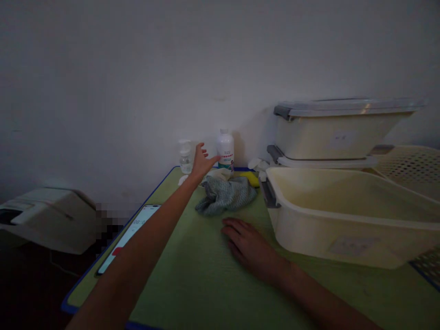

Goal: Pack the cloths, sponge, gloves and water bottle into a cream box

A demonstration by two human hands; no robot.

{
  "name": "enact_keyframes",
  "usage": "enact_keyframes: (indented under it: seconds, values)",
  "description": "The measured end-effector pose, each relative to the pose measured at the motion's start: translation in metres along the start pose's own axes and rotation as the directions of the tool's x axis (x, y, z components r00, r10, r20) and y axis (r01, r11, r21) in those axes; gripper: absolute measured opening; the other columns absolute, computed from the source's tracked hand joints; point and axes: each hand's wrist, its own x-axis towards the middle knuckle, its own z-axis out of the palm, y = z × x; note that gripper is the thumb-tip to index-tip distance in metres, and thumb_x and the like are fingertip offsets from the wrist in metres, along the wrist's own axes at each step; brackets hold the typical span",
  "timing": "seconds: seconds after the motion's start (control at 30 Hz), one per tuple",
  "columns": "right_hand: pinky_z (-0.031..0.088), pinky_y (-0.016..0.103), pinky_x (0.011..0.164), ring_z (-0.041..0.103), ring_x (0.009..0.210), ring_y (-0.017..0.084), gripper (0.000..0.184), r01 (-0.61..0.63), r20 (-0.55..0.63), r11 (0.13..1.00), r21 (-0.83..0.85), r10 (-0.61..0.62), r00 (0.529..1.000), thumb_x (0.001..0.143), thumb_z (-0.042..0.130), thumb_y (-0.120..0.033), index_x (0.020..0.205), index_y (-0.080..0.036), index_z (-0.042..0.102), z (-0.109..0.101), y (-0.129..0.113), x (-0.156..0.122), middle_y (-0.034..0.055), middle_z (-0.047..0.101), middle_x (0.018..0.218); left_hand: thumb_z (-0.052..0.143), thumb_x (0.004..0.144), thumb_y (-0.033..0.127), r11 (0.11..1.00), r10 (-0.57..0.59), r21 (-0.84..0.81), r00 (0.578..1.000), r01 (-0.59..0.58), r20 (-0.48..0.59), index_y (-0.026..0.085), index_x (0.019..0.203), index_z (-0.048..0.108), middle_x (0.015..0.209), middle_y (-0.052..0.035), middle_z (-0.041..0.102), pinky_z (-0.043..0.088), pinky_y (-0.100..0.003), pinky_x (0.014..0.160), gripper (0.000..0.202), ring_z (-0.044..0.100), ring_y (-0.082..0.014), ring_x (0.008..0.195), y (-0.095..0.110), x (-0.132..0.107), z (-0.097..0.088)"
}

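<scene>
My left hand (202, 163) is stretched far out over the back of the green table (192, 275), fingers spread and holding nothing. It hovers between a small clear spray bottle (185, 156) and a white bottle (225, 149) by the wall, nearest the white one. Just below it lies a crumpled grey-green cloth (227, 195). My right hand (248, 245) rests palm down and flat on the table in front of the cloth, beside an open cream plastic tub (343, 229).
A phone (132, 233) with a lit screen lies at the table's left edge. Two lidded tubs (338, 130) are stacked behind the open one; a perforated basket (414, 167) stands at the right. A yellow item (250, 178) lies behind the cloth. A white box-like device (48, 217) sits left, lower.
</scene>
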Motion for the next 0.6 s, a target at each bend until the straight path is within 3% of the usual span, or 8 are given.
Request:
enact_keyframes:
  seconds: [0.13, 0.23, 0.43, 0.6]
  values:
    - [0.04, 0.04, 0.099, 0.05, 0.115, 0.023, 0.027, -0.008, 0.002, 1.0, -0.007, 0.008, 1.0, 0.088, 0.042, -0.015, 0.11, -0.014, 0.058, -0.001, -0.001, 0.0, 0.0116, 0.055, 0.123, 0.076, 0.059, 0.018, 1.0, 0.006, -0.027, 1.0, -0.006, 0.008, 0.014, 0.131, 0.025, 0.125, -0.0189, 0.045, 0.043, -0.039, 0.092, 0.088, 0.048, -0.0282, 0.117, 0.01, 0.031, 0.024]
    - [0.04, 0.039, 0.1, 0.049, 0.116, 0.024, 0.028, -0.012, 0.024, 1.0, -0.009, 0.012, 1.0, 0.087, 0.043, -0.014, 0.111, -0.013, 0.057, -0.003, -0.002, 0.0, 0.0119, 0.055, 0.124, 0.076, 0.059, 0.018, 0.999, 0.02, -0.051, 0.999, -0.018, 0.032, 0.014, 0.129, 0.027, 0.119, -0.0162, 0.051, 0.045, -0.038, 0.09, 0.086, 0.054, -0.0254, 0.109, 0.012, 0.043, 0.04]
    - [0.039, 0.038, 0.1, 0.047, 0.115, 0.024, 0.026, -0.026, 0.031, 1.0, 0.002, 0.026, 0.999, 0.087, 0.043, -0.014, 0.109, -0.013, 0.057, -0.004, -0.003, -0.001, 0.0111, 0.055, 0.124, 0.078, 0.054, 0.014, 0.997, 0.011, -0.078, 1.0, -0.011, -0.001, 0.009, 0.117, 0.038, 0.112, -0.016, 0.056, 0.047, -0.036, 0.086, 0.075, 0.057, -0.0244, 0.104, 0.005, 0.048, 0.064]
    - [0.04, 0.039, 0.097, 0.049, 0.112, 0.024, 0.025, -0.017, 0.02, 1.0, -0.003, 0.017, 1.0, 0.085, 0.045, -0.013, 0.107, -0.014, 0.057, -0.001, -0.001, -0.001, 0.0105, 0.056, 0.12, 0.079, 0.055, 0.02, 0.995, -0.003, -0.098, 1.0, 0.002, -0.009, 0.01, 0.105, 0.048, 0.105, -0.0147, 0.061, 0.049, -0.038, 0.082, 0.06, 0.061, -0.0245, 0.096, -0.002, 0.046, 0.07]
